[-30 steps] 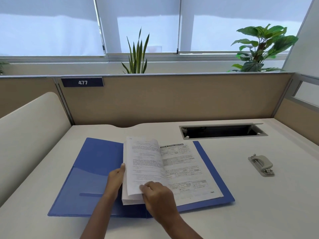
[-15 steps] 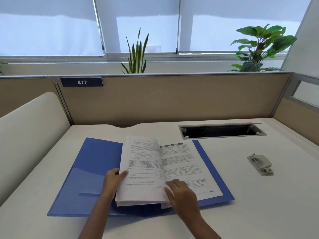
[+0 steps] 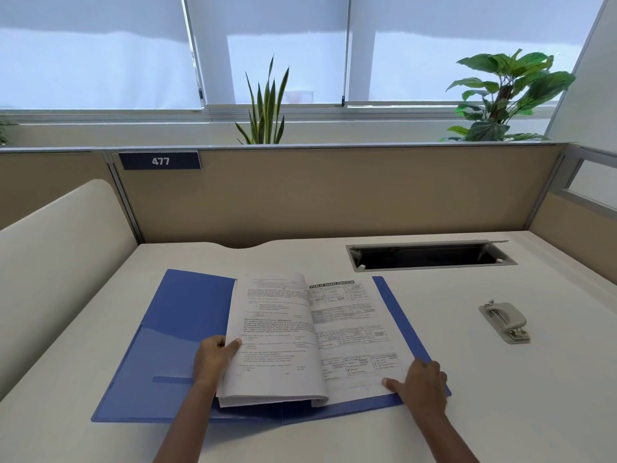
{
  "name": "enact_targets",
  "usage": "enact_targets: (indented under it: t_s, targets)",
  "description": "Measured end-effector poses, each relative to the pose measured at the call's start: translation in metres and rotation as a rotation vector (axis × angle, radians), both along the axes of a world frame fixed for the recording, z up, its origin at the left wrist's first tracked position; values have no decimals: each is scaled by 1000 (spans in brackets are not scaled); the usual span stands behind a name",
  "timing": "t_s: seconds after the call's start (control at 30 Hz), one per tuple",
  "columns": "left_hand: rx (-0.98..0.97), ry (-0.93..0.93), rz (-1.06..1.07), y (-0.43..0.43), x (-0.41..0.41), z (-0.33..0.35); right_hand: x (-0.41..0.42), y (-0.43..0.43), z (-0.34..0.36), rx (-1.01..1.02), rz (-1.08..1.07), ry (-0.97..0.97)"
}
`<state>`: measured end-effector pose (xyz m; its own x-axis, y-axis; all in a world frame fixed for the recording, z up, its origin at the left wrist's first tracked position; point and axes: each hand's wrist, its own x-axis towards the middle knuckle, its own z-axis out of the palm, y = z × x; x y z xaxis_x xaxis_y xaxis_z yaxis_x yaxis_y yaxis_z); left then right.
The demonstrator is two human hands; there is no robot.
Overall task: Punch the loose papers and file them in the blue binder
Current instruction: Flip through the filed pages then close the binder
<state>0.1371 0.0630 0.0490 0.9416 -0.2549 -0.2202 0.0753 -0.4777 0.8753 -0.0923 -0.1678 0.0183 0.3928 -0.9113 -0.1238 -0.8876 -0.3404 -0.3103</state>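
The blue binder [image 3: 180,332] lies open and flat on the white desk. A stack of printed papers [image 3: 273,332] is folded over to the left at the binder's spine, above a printed sheet [image 3: 354,332] that lies flat on the right cover. My left hand [image 3: 213,357] grips the left edge of the turned stack, thumb on top. My right hand [image 3: 422,382] rests with fingers spread on the lower right corner of the flat sheet and the binder's edge. The binder's fastening is hidden under the papers.
A grey hole punch [image 3: 504,320] sits on the desk to the right of the binder. An open cable slot [image 3: 430,257] is set into the desk behind it. A beige partition [image 3: 334,192] with a 477 label closes the back; a curved white divider [image 3: 60,248] stands on the left.
The turned stack of papers has come down further to the left. My right hand has let go of it and slid right to the lower right corner of the flat sheet.
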Motion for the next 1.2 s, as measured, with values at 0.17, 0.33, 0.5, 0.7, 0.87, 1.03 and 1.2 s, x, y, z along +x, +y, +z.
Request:
enact_targets:
  t_s: [0.17, 0.33, 0.5, 0.7, 0.87, 1.03, 1.2]
  targets:
    - [20, -6, 0, 0, -1, -1, 3, -4, 5, 75, -42, -5]
    - [28, -6, 3, 0, -2, -1, 6, -6, 9, 159, -75, -59]
    - [23, -1, -6, -2, -3, 0, 8, 10, 6, 5, 13, -286]
    - [-36, 38, -16, -6, -3, 2, 37, 57, 36, -161, 330, -578]
    - [-131, 81, -30, -10, -8, 6, 63, 108, 59, -312, 678, -621]
    - [-215, 125, -22, -16, -16, 14, 82, 138, 52, -417, 879, -464]
    - [-209, 90, -70, -15, -20, 14, 88, 142, 44, -418, 991, -420]
